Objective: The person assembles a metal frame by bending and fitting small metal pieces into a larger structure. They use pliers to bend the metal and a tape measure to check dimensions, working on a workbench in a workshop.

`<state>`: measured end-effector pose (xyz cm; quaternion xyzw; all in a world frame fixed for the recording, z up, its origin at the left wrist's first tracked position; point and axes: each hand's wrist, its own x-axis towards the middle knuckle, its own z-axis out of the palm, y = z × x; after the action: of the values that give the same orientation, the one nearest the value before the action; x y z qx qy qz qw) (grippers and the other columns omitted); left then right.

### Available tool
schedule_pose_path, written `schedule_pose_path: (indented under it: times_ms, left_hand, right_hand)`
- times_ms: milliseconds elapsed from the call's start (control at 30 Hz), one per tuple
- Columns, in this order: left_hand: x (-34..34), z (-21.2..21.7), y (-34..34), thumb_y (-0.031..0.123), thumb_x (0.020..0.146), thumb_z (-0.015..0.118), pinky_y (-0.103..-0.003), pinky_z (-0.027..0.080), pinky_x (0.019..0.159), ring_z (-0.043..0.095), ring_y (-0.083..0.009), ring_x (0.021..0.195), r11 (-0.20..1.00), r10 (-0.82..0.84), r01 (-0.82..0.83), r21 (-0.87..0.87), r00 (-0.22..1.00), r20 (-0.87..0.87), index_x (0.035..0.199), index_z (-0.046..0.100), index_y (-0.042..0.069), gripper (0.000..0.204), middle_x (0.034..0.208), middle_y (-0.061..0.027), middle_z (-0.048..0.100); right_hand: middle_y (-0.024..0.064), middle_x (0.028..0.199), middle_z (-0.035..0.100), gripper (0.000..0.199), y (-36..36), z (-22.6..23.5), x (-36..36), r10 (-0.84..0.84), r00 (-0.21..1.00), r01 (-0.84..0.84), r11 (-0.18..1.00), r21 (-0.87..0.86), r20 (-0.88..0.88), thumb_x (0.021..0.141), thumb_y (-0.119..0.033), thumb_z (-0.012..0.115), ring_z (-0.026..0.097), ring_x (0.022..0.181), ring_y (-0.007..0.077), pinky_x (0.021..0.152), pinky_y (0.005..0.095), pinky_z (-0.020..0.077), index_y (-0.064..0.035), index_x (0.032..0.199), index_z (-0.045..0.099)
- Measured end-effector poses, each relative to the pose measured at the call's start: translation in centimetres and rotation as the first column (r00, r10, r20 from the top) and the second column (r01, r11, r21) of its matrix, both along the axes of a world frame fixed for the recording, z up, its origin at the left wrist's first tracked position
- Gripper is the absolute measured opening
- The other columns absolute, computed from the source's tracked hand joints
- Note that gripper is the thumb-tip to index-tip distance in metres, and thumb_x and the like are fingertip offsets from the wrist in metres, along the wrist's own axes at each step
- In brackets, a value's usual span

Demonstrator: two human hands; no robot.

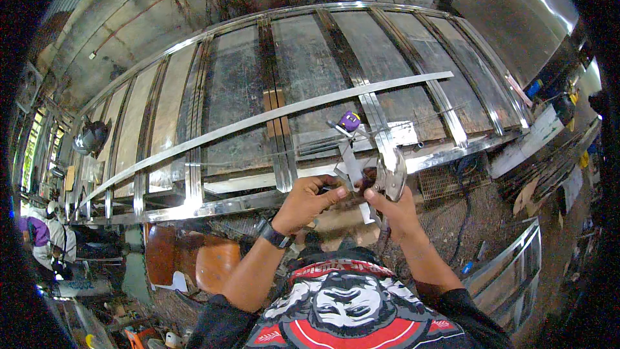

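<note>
Beside the metal frame (169, 212) | right hand (395, 210) grips dull-silver, curved locking pliers (391, 178) | left hand (306, 204): hold unclear

Dim, grainy; white glare on the metal frame (281, 161); fisheye-bent edges; black corners

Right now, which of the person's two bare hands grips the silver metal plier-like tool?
The bare right hand grips the silver metal plier-like tool; the bare left hand, with a black wristwatch at its wrist, is off it.

Metal pliers (393, 178), glossy metal frame (223, 208)
</note>
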<state>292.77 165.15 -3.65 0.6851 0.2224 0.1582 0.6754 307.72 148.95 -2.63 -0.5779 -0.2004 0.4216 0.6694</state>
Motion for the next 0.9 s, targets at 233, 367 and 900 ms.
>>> schedule_pose_path:
  times_ms: [233, 367, 900]
  left_hand:
    - [2.6, 0.8, -3.5, 0.031, 0.089, 0.080, -0.024, 0.039, 0.053, 0.049, -0.0048, 0.064, 0.976, -0.056, 0.033, -0.213, 0.993, -0.101, 0.109, 0.058, 0.008, 0.038, 0.084, 0.0018, 0.059]
    - [3.8, -1.7, -5.0, 0.027, 0.087, 0.081, -0.024, 0.047, 0.067, 0.056, -0.0067, 0.079, 0.971, 0.043, -0.008, -0.241, 0.989, 0.141, 0.112, 0.059, 0.007, 0.039, 0.101, 0.0003, 0.064]
    - [3.0, -4.2, -9.7, 0.014, 0.100, 0.064, -0.035, 0.052, 0.076, 0.067, -0.0228, 0.084, 0.800, 0.562, -0.573, 0.176, 0.819, 0.114, 0.106, 0.068, -0.002, 0.018, 0.093, -0.0139, 0.072]
  right_hand:
    - [0.0031, 0.101, 0.072, 0.036, 0.7, 2.4, 2.7, 0.067, 0.995, -0.070, 0.997, 0.034, 0.077, 0.086, -0.013, 0.082, 0.065, 0.089, 0.0110, 0.080, 0.0292, 0.0541, -0.0032, 0.118, 0.067]
    - [0.0034, 0.100, 0.072, 0.033, 0.1, 2.1, 3.8, 0.101, 0.992, -0.102, 0.995, 0.007, 0.071, 0.087, -0.012, 0.082, 0.066, 0.086, 0.0113, 0.078, 0.0292, 0.0544, -0.0026, 0.115, 0.068]
    - [0.0074, 0.104, 0.073, 0.037, -4.0, -0.8, 7.2, 0.214, 0.977, -0.212, 0.974, -0.075, 0.023, 0.094, -0.011, 0.070, 0.069, 0.094, 0.0164, 0.088, 0.0336, 0.0551, 0.0008, 0.129, 0.061]
